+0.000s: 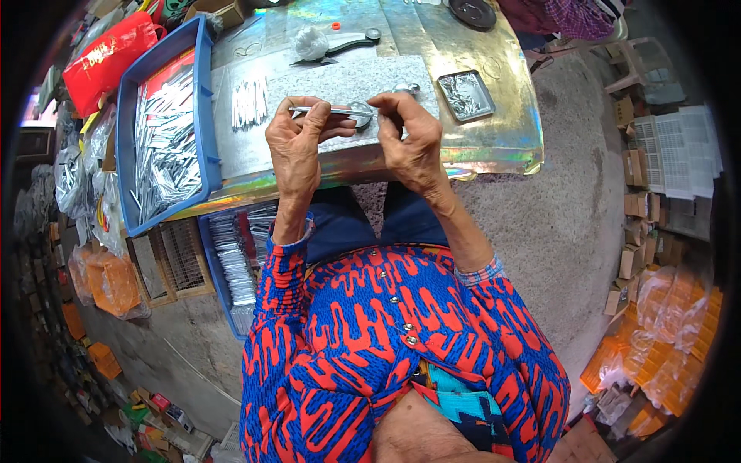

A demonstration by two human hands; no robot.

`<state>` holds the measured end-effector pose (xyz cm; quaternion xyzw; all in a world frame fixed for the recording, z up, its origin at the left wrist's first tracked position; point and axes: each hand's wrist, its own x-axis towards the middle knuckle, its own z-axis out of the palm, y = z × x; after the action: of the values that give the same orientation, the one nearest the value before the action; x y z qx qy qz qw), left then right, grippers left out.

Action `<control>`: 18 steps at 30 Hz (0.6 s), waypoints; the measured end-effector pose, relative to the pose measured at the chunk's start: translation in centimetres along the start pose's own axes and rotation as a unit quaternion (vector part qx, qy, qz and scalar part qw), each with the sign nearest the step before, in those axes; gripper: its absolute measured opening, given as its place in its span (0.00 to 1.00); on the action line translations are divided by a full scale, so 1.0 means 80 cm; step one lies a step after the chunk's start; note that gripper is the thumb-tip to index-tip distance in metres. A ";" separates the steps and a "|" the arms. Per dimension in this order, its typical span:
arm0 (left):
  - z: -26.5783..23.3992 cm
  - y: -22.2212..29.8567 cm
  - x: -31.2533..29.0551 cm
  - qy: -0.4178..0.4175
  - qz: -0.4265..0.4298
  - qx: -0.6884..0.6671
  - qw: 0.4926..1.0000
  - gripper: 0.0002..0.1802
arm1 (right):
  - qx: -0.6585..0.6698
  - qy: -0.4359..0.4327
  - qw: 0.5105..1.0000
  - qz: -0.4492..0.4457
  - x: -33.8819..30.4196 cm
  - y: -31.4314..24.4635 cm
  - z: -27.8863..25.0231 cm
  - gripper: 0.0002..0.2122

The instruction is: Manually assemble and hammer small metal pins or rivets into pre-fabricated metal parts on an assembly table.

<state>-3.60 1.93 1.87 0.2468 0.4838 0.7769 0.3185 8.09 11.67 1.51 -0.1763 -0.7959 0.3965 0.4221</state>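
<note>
My left hand (297, 147) pinches a slim silver metal strip (340, 110) between thumb and fingers, holding it roughly level above the table. At the strip's right end, my right hand (414, 143) has its thumb and forefinger closed together; whether they grip a small part is too small to tell. Below the strip, a round metal piece (360, 120) lies on the grey work mat (309, 81). A small shiny knob-like piece (407, 89) sits just beyond my right hand. Left of my hands is a row of similar silver strips (249, 103).
A blue bin (205, 100) heaped with silver strips stands left; a second blue bin (231, 309) is below. A metal tray (490, 104) of small silver parts lies right. Farther back are a black-handled tool (351, 48), a plastic clump (310, 44) and a dark dish (472, 11).
</note>
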 end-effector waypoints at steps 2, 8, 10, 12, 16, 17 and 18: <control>0.000 0.003 0.000 0.004 0.025 0.043 0.999 0.09 | 0.057 -0.003 0.997 0.050 -0.005 -0.004 0.001 0.08; -0.007 -0.013 -0.005 -0.031 -0.047 -0.033 0.998 0.08 | 0.296 0.003 0.941 0.163 -0.016 -0.004 0.016 0.08; -0.004 -0.008 -0.001 -0.023 -0.029 -0.049 0.998 0.08 | 0.293 0.016 0.938 0.186 -0.018 0.010 0.004 0.09; -0.011 -0.001 0.004 0.005 -0.023 -0.078 0.997 0.09 | 0.323 0.031 0.922 0.212 -0.019 0.014 -0.003 0.09; -0.020 -0.005 0.001 -0.002 -0.051 -0.093 0.994 0.09 | 0.329 0.033 0.923 0.196 -0.013 -0.001 -0.004 0.08; -0.019 -0.005 0.000 -0.002 -0.052 -0.092 0.994 0.09 | 0.333 0.033 0.921 0.198 -0.011 -0.006 -0.004 0.08; -0.017 -0.006 -0.001 -0.007 -0.054 -0.095 0.994 0.09 | 0.336 0.033 0.920 0.200 -0.010 -0.009 -0.003 0.08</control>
<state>-4.40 1.21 0.88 0.1940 0.4186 0.7991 0.3853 8.80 10.86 1.77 -0.1928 -0.5495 0.7110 0.3941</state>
